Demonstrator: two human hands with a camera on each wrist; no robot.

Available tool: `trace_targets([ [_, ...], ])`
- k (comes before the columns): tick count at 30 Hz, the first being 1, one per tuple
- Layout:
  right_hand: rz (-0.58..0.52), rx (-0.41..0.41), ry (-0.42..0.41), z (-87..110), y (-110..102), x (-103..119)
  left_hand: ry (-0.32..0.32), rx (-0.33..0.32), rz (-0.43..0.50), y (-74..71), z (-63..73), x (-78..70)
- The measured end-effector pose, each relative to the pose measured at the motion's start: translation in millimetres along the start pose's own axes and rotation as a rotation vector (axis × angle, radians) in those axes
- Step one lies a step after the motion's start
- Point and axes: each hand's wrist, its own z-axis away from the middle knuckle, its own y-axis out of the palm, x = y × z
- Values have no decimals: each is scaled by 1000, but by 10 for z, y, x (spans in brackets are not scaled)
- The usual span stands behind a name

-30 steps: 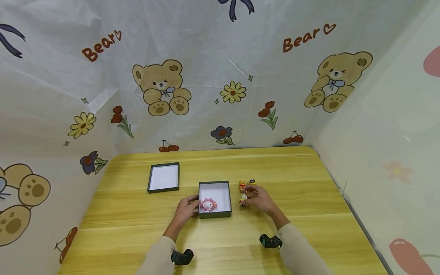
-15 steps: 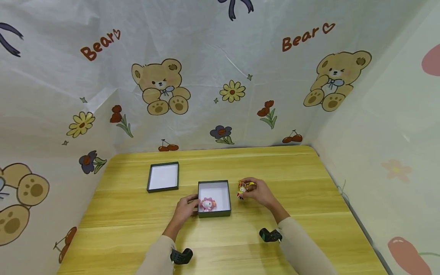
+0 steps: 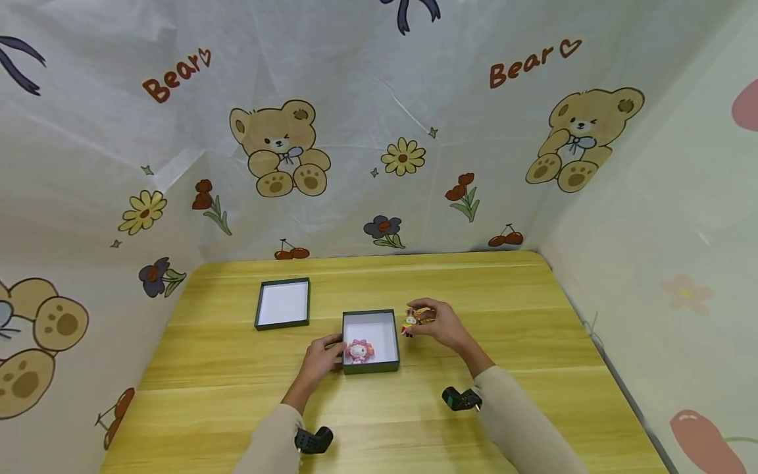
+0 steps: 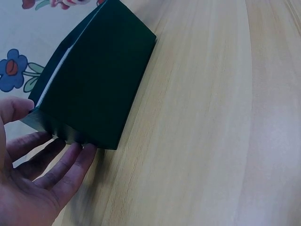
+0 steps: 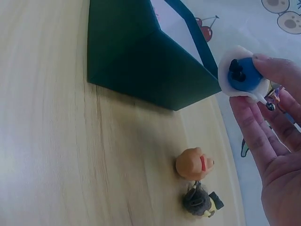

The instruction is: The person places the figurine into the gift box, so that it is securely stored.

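Observation:
A dark green box [image 3: 371,368] with a white inside stands at mid-table, a pink figurine [image 3: 358,352] lying in its near left corner. My left hand [image 3: 322,359] holds the box's left wall, thumb at the rim and fingers against the outside, as the left wrist view [image 4: 40,174] shows. To the box's right, my right hand [image 3: 441,324] pinches a small toy figurine [image 5: 246,75] between thumb and fingers, raised off the table. White and blue with black feet show from below, and a small bell hangs at it.
A shallow box lid [image 3: 283,304] lies inside up, to the left behind the box. In the right wrist view, an orange-brown figurine [image 5: 190,164] and a dark-haired figurine [image 5: 197,200] lie on the wooden table [image 5: 56,155]; the right hand mostly hides them from the head view.
My right hand has taken up the white figurine from the table and carried it back and left, closer to the box. The left hand has stayed on the box.

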Motion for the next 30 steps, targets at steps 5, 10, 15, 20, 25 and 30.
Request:
trace_targets([
  [5,15,5,-1,-33,74,23,-1,-2,-1,2,13,-19],
  [10,31,20,-14,-74,141,37,3,7,0,8,37,-49],
  [15,59,39,-26,-113,212,22,10,11,18,14,47,-52],
  [20,77,66,-28,-130,280,16,7,5,20,13,41,-43],
  [25,92,78,-38,-134,352,41,9,8,17,5,35,-40],
  [30,138,87,-55,-139,420,50,1,8,18,6,38,-47],
])
